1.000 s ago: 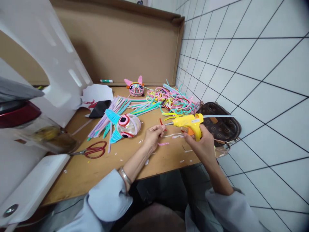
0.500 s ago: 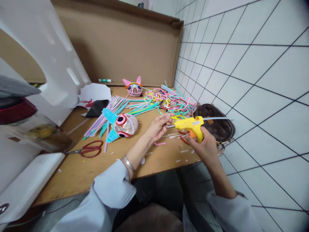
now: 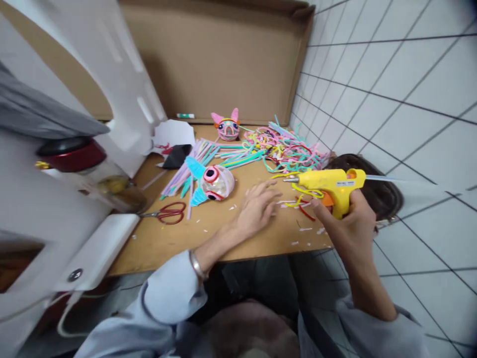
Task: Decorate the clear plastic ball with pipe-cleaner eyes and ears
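My right hand (image 3: 354,223) grips a yellow glue gun (image 3: 324,180) by its handle, thumb beside the orange trigger. Its metal nozzle points left, and a clear glue stick (image 3: 383,178) sticks out of the back. Below the nozzle, yellow pipe cleaners (image 3: 307,191) and a red pipe cleaner (image 3: 306,214) lie on the table. My left hand (image 3: 259,206) is left of the nozzle, low over the table, fingers loosely spread and holding nothing visible. Beyond it, a clear ball (image 3: 225,181) with pink-and-black eyes and blue pipe-cleaner fins rests on the table.
Behind lie a heap of coloured pipe cleaners (image 3: 290,151) and a pink-eared figure (image 3: 228,128). Red-handled scissors (image 3: 171,213), a dark phone (image 3: 177,156), a lidded jar (image 3: 112,174) and a white power strip (image 3: 100,248) are to the left. A brown bag (image 3: 387,199) stands against the tiled wall.
My left hand has come away from the glue gun's nozzle, and its pinched fingers have spread. The glue gun now appears larger and farther right. The whole view has shifted.
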Demonstrator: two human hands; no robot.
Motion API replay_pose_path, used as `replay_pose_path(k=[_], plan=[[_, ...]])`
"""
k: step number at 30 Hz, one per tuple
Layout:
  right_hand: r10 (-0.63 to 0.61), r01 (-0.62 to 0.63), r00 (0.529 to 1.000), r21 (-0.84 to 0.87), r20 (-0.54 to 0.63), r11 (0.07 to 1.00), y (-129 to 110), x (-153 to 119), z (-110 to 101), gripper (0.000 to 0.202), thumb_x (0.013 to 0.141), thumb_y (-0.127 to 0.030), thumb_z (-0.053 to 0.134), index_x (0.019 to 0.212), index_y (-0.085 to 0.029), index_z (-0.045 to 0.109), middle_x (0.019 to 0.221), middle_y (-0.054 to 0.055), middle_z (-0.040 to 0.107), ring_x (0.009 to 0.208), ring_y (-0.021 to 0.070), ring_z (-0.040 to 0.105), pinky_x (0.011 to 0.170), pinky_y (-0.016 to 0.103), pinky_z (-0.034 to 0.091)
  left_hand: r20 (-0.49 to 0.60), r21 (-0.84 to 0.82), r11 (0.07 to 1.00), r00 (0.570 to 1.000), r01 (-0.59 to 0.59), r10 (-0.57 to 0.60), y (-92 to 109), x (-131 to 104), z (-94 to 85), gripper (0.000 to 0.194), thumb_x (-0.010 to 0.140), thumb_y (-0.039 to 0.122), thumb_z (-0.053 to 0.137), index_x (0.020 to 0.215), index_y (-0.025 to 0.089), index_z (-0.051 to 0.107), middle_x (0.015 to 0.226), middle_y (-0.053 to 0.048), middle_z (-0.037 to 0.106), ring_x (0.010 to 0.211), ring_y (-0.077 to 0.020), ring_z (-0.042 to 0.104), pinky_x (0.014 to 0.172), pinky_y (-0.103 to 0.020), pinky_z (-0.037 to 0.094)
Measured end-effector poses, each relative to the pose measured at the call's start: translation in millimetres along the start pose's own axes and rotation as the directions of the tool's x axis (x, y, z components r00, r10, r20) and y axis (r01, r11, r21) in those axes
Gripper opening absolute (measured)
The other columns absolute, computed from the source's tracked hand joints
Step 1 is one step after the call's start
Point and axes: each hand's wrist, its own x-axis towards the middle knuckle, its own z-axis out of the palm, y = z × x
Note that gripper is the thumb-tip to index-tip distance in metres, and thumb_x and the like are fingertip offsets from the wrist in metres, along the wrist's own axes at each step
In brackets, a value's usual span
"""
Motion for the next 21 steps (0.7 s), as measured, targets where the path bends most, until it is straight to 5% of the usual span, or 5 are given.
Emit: replay_pose_path(k=[2,5,9,15,21], plan=[[0.022,-0.022,0.999,0.011,0.038,1.0,1.0,-2.6,12.4,0.037,0.066,-0.051,0.074,0.075,-0.023,0.052,0.065,-0.003,0.054,0.056,0.0143,0.048,0.052,0.029,0.041,-0.165,0.097,0.991,0.981,-0.088,0.103,-5.0,-23.3,-33.5,0.027,0.088,0.005,0.047,0.093,0.021,0.068,0.118,-0.009,0.072,0.109,-0.0221,0.067,0.097,-0.041,0.052],[0.037,-0.043,0.995,0.06,0.096,0.997,-1.0,-2.7,37.1,0.036,0.066,-0.051,0.072,0.075,-0.024,0.049,0.059,-0.005,0.052,0.052,0.015,0.049,0.051,0.03,0.04,-0.423,0.22,0.973,0.892,-0.07,0.16,-25.5,-42.2,-80.0,0.021,0.085,0.005,0.052,0.08,0.021,0.062,0.097,-0.004,0.071,0.093,-0.0191,0.067,0.09,-0.037,0.051],[-0.005,-0.016,0.993,0.171,0.121,0.985,-15.7,7.8,82.4,0.035,0.066,-0.048,0.071,0.079,-0.025,0.049,0.059,-0.005,0.053,0.054,0.0162,0.051,0.055,0.031,0.042,-0.628,0.154,0.983,0.778,0.1,0.019,-61.6,-31.6,-108.6,0.011,0.079,0.011,0.056,0.082,0.022,0.057,0.095,-0.003,0.067,0.093,-0.0201,0.066,0.086,-0.036,0.053],[-0.032,0.01,0.996,0.274,0.079,0.962,-38.5,31.8,143.7,0.036,0.067,-0.051,0.067,0.085,-0.024,0.052,0.07,-0.002,0.058,0.062,0.0178,0.054,0.061,0.032,0.044,-0.502,0.235,0.964,0.865,0.121,0.013,-88.1,-18.5,-103.6,0.015,0.074,0.016,0.055,0.088,0.022,0.055,0.102,-0.007,0.072,0.098,-0.0234,0.068,0.09,-0.039,0.053],[-0.078,0.045,0.992,0.284,0.103,0.958,-22.7,24.6,167.4,0.035,0.068,-0.051,0.066,0.087,-0.025,0.052,0.069,-0.001,0.061,0.057,0.0185,0.055,0.059,0.033,0.048,-0.397,0.337,0.936,0.917,0.102,0.043,-88.3,-30.7,-104.6,0.019,0.08,0.019,0.059,0.098,0.021,0.057,0.109,-0.009,0.075,0.104,-0.0254,0.071,0.095,-0.041,0.052]])
